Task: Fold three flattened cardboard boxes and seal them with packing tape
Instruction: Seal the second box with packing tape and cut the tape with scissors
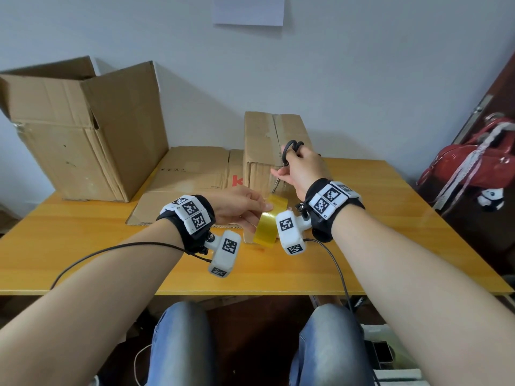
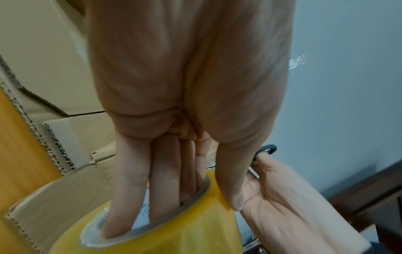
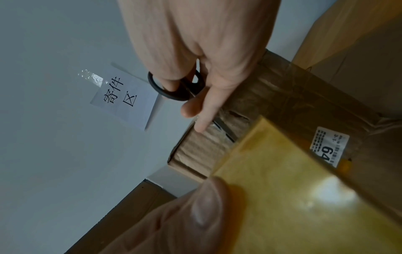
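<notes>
My left hand (image 1: 245,207) holds a yellow roll of packing tape (image 1: 266,228) above the table; in the left wrist view its fingers (image 2: 130,197) sit inside the roll's core (image 2: 174,232) with the thumb on the outside. My right hand (image 1: 298,168) grips black scissors (image 1: 291,150), blades pointing down at the tape just above the roll. Right behind stands a small folded cardboard box (image 1: 267,140), its top seam taped. A flattened box (image 1: 189,182) lies on the table to its left. In the right wrist view the scissors (image 3: 174,91) are beside this box (image 3: 293,96).
A large open cardboard box (image 1: 83,135) stands at the table's back left. The orange table (image 1: 376,232) is bare at the front and right. A red bag (image 1: 473,162) hangs to the right. A paper sheet (image 1: 248,9) is stuck to the wall.
</notes>
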